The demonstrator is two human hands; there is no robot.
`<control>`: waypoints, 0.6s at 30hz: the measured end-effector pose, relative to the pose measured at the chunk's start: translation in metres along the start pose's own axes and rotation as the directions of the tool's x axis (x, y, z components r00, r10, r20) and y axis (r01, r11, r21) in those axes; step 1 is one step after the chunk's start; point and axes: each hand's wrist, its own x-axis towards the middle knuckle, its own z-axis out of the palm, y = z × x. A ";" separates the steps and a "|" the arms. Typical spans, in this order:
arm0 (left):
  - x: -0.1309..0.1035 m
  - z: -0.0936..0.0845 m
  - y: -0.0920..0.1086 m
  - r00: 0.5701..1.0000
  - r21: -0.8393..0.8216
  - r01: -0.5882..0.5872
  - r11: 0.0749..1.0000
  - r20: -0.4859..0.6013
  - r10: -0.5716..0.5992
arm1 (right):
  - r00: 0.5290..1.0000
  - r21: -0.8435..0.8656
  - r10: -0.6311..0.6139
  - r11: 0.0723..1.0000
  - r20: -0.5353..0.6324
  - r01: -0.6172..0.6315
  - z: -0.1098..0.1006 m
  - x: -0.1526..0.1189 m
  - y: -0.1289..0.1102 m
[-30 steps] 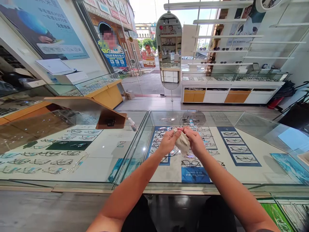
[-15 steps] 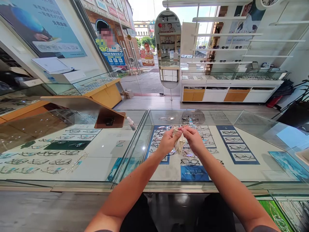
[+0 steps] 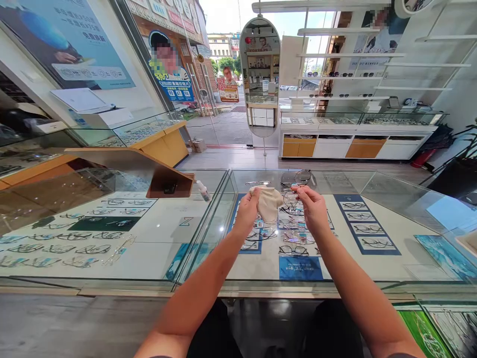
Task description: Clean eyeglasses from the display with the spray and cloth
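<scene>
Over the glass counter, my left hand (image 3: 246, 211) pinches a cream cleaning cloth (image 3: 269, 204) that hangs spread out from the fingers. My right hand (image 3: 312, 205) has its fingertips closed on a pair of thin-rimmed round eyeglasses (image 3: 290, 200). The eyeglasses are just right of the cloth, with a small gap showing between them. Their outline partly blends with the frames on display beneath. A clear pair of glasses (image 3: 258, 183) rests beyond the cloth near the counter's far side.
Rows of spectacles lie inside the glass display case (image 3: 335, 271) below my hands. A small white bottle (image 3: 203, 191) stands to the left, near a brown wooden stand (image 3: 169, 186). An oval mirror (image 3: 260, 79) and a white cabinet (image 3: 331, 144) are across the floor.
My hands have moved apart, the left a little leftward and the right rightward. The cloth, bunched between them before, now hangs open from the left hand, and the eyeglasses show uncovered.
</scene>
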 end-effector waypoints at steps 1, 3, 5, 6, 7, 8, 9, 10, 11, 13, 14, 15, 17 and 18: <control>0.001 0.000 0.001 1.000 -0.012 -0.015 1.000 -0.011 0.015 | 1.000 -0.024 -0.015 1.000 0.001 0.015 0.000 -0.001 -0.002; -0.003 0.005 0.003 0.998 -0.011 -0.063 0.998 0.016 0.063 | 0.998 -0.090 -0.056 0.994 0.010 0.057 0.003 -0.004 -0.006; -0.013 0.014 0.003 0.988 0.021 -0.119 0.993 0.100 0.116 | 0.991 -0.170 -0.134 0.976 0.008 0.134 0.008 -0.008 -0.008; -0.020 0.019 0.002 0.977 0.050 -0.152 0.987 0.156 0.143 | 0.983 -0.213 -0.184 0.961 -0.002 0.179 0.011 -0.010 -0.009; -0.028 0.024 0.001 0.961 0.091 -0.191 0.977 0.218 0.168 | 0.973 -0.258 -0.230 0.941 -0.015 0.219 0.013 -0.013 -0.009; -0.036 0.028 0.000 0.941 0.142 -0.234 0.962 0.280 0.188 | 0.962 -0.303 -0.270 0.920 -0.031 0.249 0.015 -0.014 -0.009; -0.043 0.031 -0.002 0.920 0.201 -0.275 0.940 0.338 0.197 | 0.952 -0.344 -0.303 0.900 -0.046 0.269 0.017 -0.016 -0.009; -0.049 0.034 -0.004 0.902 0.263 -0.312 0.913 0.383 0.198 | 0.944 -0.378 -0.327 0.881 -0.053 0.284 0.018 -0.018 -0.008; -0.054 0.035 -0.006 0.890 0.319 -0.341 0.884 0.412 0.195 | 0.937 -0.407 -0.345 0.864 -0.053 0.295 0.019 -0.019 -0.008; -0.061 0.037 -0.009 0.883 0.399 -0.375 0.837 0.430 0.190 | 0.925 -0.453 -0.378 0.832 -0.041 0.320 0.020 -0.021 -0.007; -0.063 0.037 -0.011 0.882 0.421 -0.388 0.820 0.428 0.198 | 0.918 -0.471 -0.396 0.816 -0.033 0.335 0.020 -0.021 -0.006; -0.064 0.037 -0.011 0.879 0.435 -0.404 0.805 0.428 0.211 | 0.910 -0.490 -0.414 0.799 -0.026 0.349 0.020 -0.022 -0.006; -0.066 0.038 -0.012 0.865 0.448 -0.444 0.776 0.441 0.241 | 0.894 -0.525 -0.447 0.768 -0.028 0.368 0.018 -0.021 -0.005; -0.066 0.038 -0.011 0.855 0.454 -0.467 0.759 0.451 0.256 | 0.887 -0.541 -0.460 0.755 -0.034 0.371 0.017 -0.020 -0.005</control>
